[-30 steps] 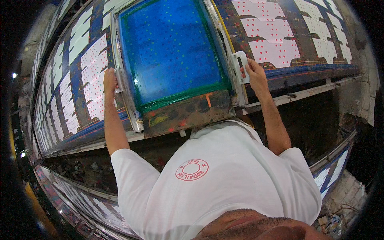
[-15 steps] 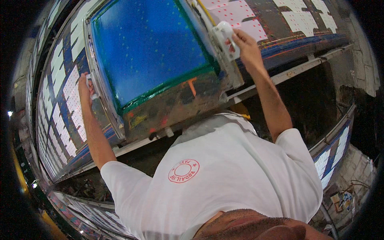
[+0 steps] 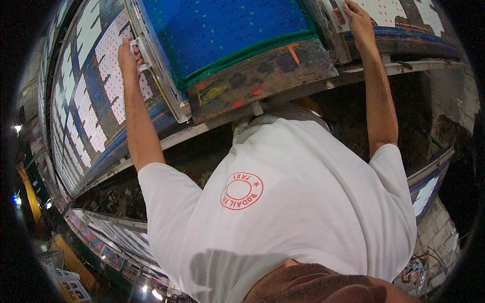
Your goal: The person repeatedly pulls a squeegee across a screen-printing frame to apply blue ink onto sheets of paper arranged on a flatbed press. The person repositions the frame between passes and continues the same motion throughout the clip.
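A large screen-printing frame with blue mesh point(image 3: 227, 38) and a green taped border lies across the long table. My left hand point(image 3: 128, 56) is closed round the white handle point(image 3: 144, 53) on its left side. On the opposite side, my right hand point(image 3: 358, 21) grips a second white handle point(image 3: 339, 17), near the upper picture edge. Both arms reach forward. A paint-stained board point(image 3: 262, 76) with an orange mark forms the near end of the frame. The frame's far end lies outside the picture.
Flat white cut pieces with red dots point(image 3: 113, 68) lie in rows left of the frame. More dotted pieces point(image 3: 381, 11) lie to its right. A pale rail point(image 3: 424, 65) runs along the table's near edge. Another table point(image 3: 427, 194) with white pieces stands lower right.
The frame has shifted right along the table with both hands on its handles. Another column of dotted pieces now shows on its left. My view has also shifted, and the mesh looks darker.
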`<state>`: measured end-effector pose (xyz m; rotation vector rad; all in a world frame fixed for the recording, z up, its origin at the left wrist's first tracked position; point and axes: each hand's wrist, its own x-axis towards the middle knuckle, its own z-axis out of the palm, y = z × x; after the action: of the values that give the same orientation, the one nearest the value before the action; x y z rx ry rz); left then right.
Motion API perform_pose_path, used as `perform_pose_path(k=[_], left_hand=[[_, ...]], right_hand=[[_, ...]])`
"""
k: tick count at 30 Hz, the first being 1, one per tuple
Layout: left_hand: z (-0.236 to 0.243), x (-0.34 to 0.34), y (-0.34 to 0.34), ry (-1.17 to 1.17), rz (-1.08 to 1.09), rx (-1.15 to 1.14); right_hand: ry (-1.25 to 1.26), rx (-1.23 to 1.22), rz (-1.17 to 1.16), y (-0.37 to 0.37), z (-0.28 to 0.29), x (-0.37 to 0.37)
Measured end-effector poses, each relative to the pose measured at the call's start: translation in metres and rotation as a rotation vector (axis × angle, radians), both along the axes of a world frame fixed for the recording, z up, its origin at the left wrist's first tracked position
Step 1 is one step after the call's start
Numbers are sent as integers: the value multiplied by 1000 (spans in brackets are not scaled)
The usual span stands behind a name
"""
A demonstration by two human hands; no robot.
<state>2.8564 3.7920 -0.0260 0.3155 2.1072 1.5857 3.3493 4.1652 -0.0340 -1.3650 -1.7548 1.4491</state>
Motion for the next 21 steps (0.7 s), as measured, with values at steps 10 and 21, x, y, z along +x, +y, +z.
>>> perform_pose_path(k=[10, 21], left_hand=[[2, 25, 3, 69, 108, -91], [-7, 22, 1, 89, 66, -168]], right_hand=[[144, 27, 278, 15, -17, 24], [131, -17, 267, 17, -31, 25]])
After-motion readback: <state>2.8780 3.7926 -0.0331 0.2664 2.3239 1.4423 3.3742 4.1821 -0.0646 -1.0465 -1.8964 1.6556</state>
